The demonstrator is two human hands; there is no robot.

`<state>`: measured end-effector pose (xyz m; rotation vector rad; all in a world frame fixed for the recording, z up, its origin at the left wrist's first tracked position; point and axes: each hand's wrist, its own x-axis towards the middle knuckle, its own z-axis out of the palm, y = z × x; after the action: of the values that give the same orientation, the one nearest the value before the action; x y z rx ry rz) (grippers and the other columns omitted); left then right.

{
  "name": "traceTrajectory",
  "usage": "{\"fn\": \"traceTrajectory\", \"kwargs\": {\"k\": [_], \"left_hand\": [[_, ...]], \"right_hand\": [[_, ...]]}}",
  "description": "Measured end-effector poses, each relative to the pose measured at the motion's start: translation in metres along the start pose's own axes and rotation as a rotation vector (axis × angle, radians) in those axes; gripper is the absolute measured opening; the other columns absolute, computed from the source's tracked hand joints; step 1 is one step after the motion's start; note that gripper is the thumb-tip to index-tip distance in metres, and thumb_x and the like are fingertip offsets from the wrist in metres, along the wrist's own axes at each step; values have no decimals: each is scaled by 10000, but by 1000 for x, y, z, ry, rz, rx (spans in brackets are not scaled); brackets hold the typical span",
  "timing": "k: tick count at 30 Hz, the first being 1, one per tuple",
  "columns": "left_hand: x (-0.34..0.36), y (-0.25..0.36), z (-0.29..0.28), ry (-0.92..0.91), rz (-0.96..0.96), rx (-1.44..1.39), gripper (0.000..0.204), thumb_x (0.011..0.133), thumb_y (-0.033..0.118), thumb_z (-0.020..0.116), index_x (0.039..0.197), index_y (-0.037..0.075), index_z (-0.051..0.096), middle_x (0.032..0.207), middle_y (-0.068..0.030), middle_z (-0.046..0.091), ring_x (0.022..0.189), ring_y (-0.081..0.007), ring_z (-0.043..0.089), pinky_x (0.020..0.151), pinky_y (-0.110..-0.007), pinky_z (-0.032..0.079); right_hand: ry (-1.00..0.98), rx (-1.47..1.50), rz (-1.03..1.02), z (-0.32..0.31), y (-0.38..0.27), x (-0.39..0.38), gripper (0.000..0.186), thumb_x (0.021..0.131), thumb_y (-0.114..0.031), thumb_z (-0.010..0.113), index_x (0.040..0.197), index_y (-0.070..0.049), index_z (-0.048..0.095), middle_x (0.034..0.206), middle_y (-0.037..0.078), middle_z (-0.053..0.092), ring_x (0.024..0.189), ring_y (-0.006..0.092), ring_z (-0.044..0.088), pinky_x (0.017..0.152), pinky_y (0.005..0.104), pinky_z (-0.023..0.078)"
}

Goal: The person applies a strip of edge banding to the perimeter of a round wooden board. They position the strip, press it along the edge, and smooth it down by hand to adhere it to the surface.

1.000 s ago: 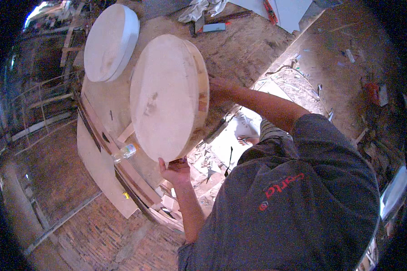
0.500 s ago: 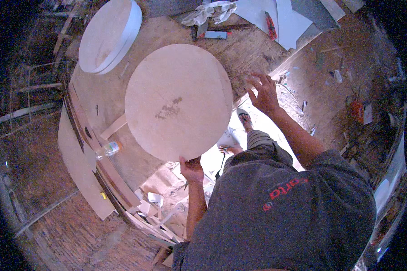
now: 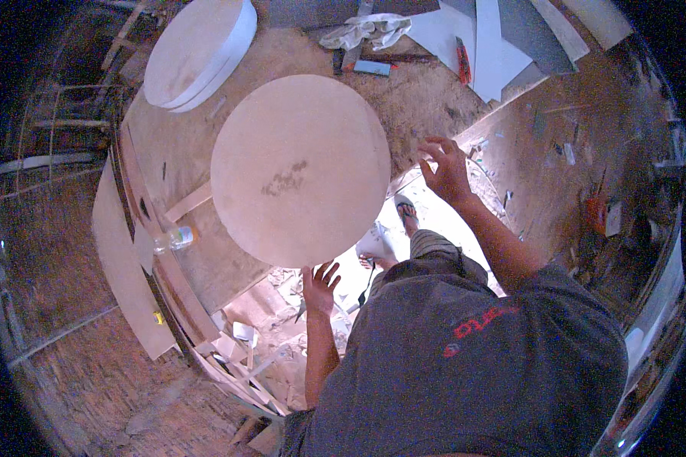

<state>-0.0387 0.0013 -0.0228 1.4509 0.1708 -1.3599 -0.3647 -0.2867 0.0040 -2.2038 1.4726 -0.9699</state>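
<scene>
A large round wooden disc (image 3: 301,171), pale with a dark smudge in its middle, lies over the workbench with its near edge past the bench's edge. At that near rim is my left hand (image 3: 320,289), fingers spread and holding nothing; whether a fingertip touches the rim I cannot tell. My right hand (image 3: 446,171) hovers by the bench edge to the right of the disc, apart from it. Its fingers are loosely bent and apart, with nothing in them.
A thick round piece with a white side (image 3: 202,57) lies at the far left. White sheet offcuts (image 3: 472,46), a red cutter knife (image 3: 463,61), a crumpled cloth (image 3: 370,30) and a blue-topped block (image 3: 372,68) lie at the back. A plastic bottle (image 3: 177,238) is on the left; scraps (image 3: 255,305) litter the floor.
The left hand's fingers have come out from under the disc's near rim and spread. The right hand has dropped slightly nearer. The whole view has shifted a little; the disc looks nearly unmoved.
</scene>
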Motion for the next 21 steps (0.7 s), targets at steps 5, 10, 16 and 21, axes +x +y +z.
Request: {"fn": "traceTrajectory", "kwargs": {"k": [5,10,16,21], "left_hand": [[-16,-16,-36,-44,2,21,755,1006,690,469,1588,230,330,1399,-166,611,1287,-363,591,1028,-536,452],[-38,-45,-77,77,-10,-98,775,996,738,418,1584,239,339,1382,-117,626,1256,-359,612,958,-511,514],[-64,-99,-124,372,-226,-272,946,865,877,482,1440,126,492,1376,-193,587,1173,-387,639,1017,-615,464],[-74,-180,-203,315,-284,-304,693,936,695,604,1222,64,605,1169,-152,654,1065,-322,667,919,-515,519]], "right_hand": [[-11,71,30,4,3,9,301,824,-101,775,1122,-109,732,1142,170,671,1089,382,644,927,490,522],[-37,114,17,9,0,34,232,834,-107,761,1062,-75,745,955,178,686,904,375,678,816,489,526],[57,-4,-70,28,36,65,189,804,-94,765,989,-59,746,811,126,683,752,338,688,711,459,526],[0,-13,21,30,26,92,161,829,-131,756,982,-81,763,821,111,705,759,325,703,702,463,540]]}}
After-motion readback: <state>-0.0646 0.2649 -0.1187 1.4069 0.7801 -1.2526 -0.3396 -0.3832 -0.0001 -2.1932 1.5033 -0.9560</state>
